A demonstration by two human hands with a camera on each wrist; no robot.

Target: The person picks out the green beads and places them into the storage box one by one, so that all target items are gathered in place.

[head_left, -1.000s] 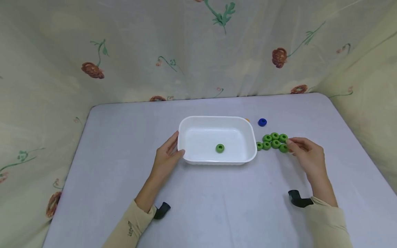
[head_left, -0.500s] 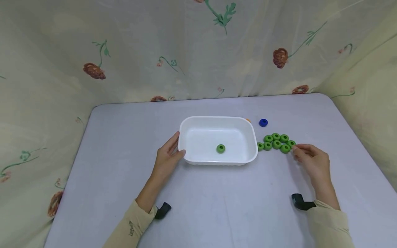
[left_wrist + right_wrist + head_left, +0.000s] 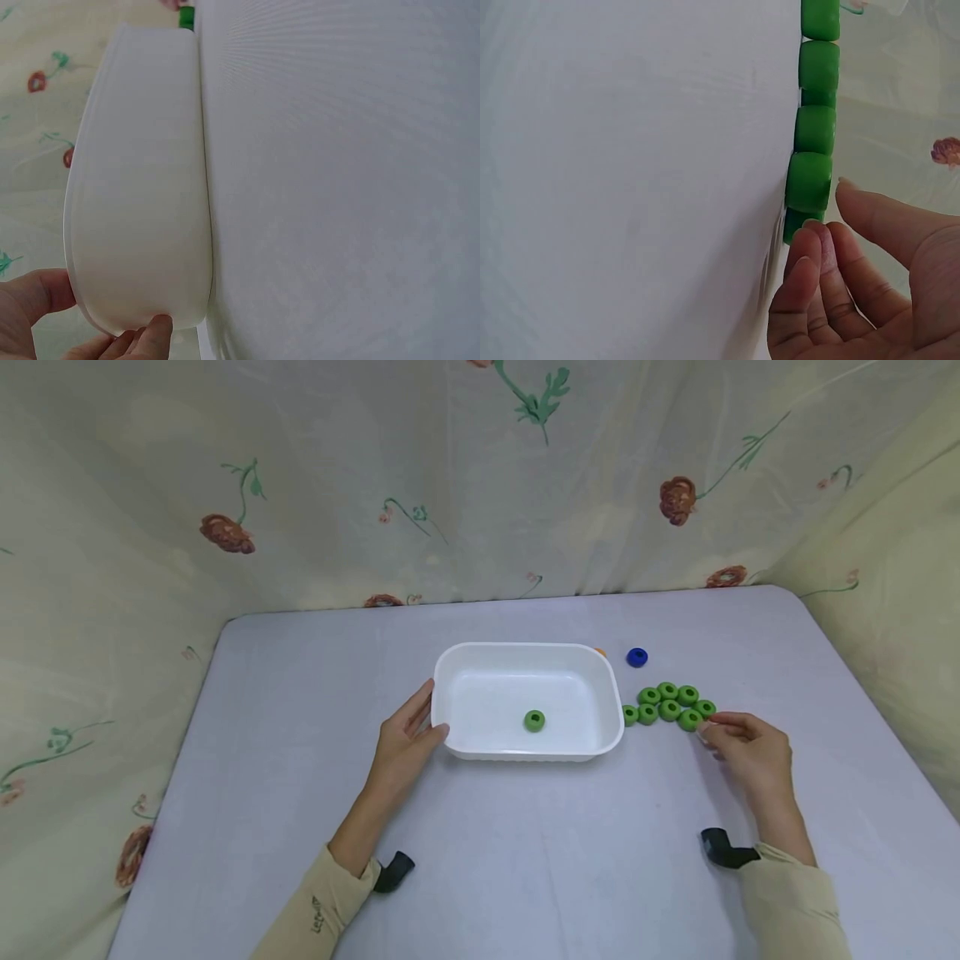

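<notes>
A white rectangular tray [image 3: 525, 752] stands mid-table, and one green bead [image 3: 534, 721] with a hole lies inside it. My left hand [image 3: 400, 745] holds the tray's left end, fingers and thumb at its wall and rim. Right of the tray, several green beads [image 3: 670, 710] sit close together in two uneven rows. My right hand [image 3: 752, 756] is at the right end of these rows, fingertips right beside the last beads. In the right wrist view the thumb [image 3: 885, 221] stands apart from the fingers, and a green bead [image 3: 808, 181] sits just beyond them.
A blue bead [image 3: 637, 657] lies behind the green ones. An orange piece [image 3: 601, 652] shows partly behind the tray's back right corner. Flowered curtain [image 3: 480, 527] hangs along the back and sides of the white-covered table [image 3: 480, 860].
My right hand has drawn back a little to the right, and a green bead now shows at the end of the group. The left hand and tray have stayed in place.
</notes>
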